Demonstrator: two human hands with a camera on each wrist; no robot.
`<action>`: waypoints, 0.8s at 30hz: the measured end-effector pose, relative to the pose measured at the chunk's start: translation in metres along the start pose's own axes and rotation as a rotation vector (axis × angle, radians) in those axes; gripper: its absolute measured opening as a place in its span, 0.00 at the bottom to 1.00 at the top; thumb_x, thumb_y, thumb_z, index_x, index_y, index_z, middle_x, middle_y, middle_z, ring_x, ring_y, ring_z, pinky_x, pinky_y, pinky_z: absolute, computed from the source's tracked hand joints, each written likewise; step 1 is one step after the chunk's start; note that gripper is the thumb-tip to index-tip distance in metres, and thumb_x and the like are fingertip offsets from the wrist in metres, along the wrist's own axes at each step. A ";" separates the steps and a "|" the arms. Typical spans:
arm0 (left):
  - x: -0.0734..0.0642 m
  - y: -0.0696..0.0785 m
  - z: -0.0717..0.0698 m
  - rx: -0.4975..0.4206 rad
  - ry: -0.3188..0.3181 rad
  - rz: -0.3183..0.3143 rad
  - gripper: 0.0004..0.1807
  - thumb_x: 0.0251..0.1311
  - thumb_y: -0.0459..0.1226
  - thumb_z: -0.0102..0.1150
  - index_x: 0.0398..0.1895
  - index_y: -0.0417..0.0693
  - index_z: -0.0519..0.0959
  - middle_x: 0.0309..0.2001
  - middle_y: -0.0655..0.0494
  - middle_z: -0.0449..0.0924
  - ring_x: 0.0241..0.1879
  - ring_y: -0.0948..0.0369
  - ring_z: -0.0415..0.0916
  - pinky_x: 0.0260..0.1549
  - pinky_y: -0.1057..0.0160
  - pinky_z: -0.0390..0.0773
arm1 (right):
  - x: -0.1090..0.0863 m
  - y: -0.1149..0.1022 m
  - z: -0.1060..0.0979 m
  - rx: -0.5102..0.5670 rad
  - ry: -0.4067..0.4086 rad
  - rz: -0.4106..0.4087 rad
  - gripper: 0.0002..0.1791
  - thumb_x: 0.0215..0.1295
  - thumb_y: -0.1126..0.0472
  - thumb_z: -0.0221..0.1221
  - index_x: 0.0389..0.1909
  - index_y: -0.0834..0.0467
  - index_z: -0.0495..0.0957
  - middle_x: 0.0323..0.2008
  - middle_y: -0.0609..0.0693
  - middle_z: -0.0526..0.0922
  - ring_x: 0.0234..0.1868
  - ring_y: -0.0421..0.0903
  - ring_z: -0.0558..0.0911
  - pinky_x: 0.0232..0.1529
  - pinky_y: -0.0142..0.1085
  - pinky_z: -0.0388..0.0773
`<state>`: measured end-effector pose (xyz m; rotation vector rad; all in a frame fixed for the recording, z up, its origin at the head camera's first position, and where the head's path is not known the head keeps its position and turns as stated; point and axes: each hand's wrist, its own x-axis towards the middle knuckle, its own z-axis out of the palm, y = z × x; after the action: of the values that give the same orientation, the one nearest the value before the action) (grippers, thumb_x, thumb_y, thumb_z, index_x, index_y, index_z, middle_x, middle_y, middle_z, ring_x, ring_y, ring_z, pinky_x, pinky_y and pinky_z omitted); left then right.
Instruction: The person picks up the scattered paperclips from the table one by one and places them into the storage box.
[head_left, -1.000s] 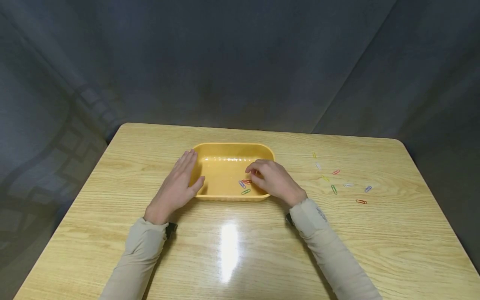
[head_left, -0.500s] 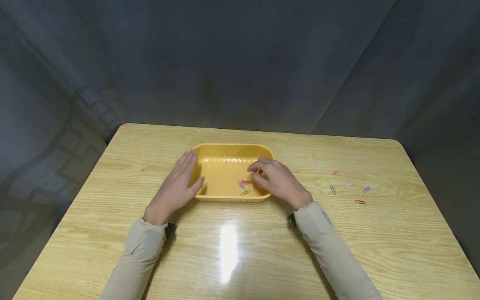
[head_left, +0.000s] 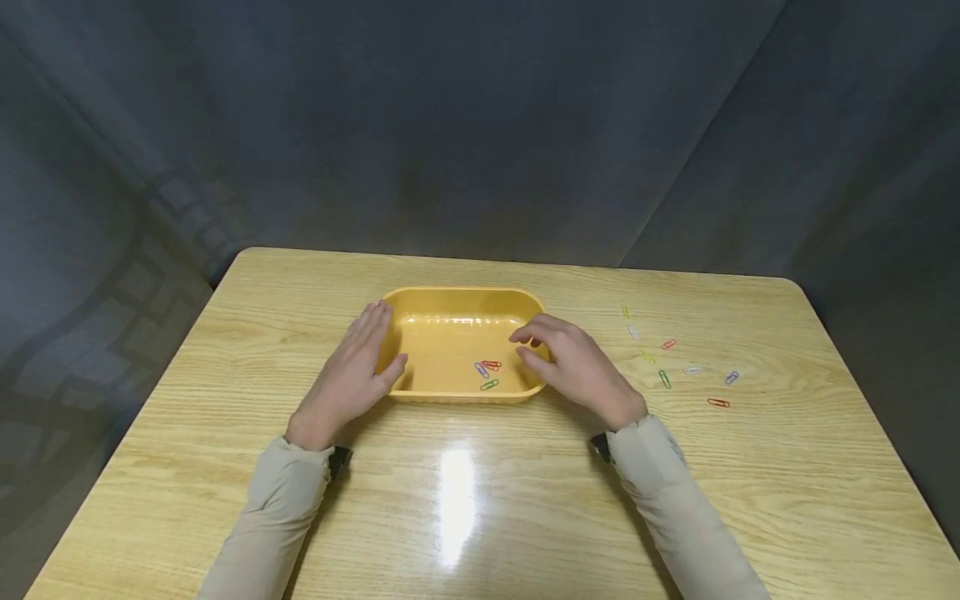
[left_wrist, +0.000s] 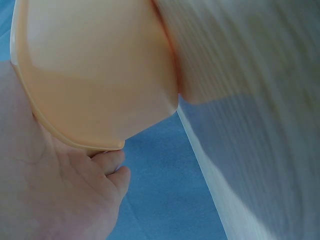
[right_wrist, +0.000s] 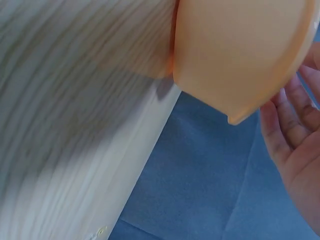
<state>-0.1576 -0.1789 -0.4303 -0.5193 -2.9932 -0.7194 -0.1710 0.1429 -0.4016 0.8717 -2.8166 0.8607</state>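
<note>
A yellow plastic tray (head_left: 450,397) sits on the wooden table. Inside it lie a green paper clip (head_left: 489,385), a blue paper clip (head_left: 482,370) and red ones (head_left: 491,365) that overlap. My left hand (head_left: 351,375) rests along the tray's left rim, fingers straight and thumb spread over the inside; the left wrist view has its palm against the tray wall (left_wrist: 100,75). Over the tray's right end is my right hand (head_left: 573,362), with thumb and bent fingers apart and nothing between them. In the right wrist view its fingers (right_wrist: 295,117) show beside the rim.
Right of the tray, several loose paper clips lie scattered on the table (head_left: 465,542), among them a dark red one (head_left: 718,403), a green one (head_left: 665,379) and a blue one (head_left: 732,377). A dark curtain (head_left: 465,125) hangs behind the table.
My right hand has drawn back to the right, toward the tray's right rim, and its thumb and fingers have parted. My left hand stays at the left rim.
</note>
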 end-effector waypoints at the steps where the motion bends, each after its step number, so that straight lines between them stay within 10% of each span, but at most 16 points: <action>1: 0.000 0.000 0.000 0.001 0.001 0.000 0.42 0.73 0.51 0.46 0.79 0.38 0.43 0.80 0.42 0.40 0.80 0.46 0.36 0.79 0.48 0.42 | -0.001 0.001 -0.001 0.005 0.006 -0.001 0.11 0.69 0.61 0.60 0.49 0.58 0.83 0.45 0.49 0.85 0.44 0.49 0.83 0.43 0.39 0.82; 24: 0.000 -0.001 0.000 -0.004 -0.005 0.001 0.42 0.73 0.49 0.46 0.79 0.38 0.43 0.80 0.43 0.38 0.80 0.46 0.36 0.80 0.49 0.41 | -0.043 0.029 -0.023 0.023 0.108 0.112 0.10 0.68 0.60 0.62 0.48 0.55 0.83 0.46 0.47 0.84 0.46 0.47 0.82 0.43 0.44 0.82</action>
<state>-0.1579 -0.1795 -0.4303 -0.5240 -2.9966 -0.7256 -0.1530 0.1961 -0.4056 0.6545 -2.7888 0.9258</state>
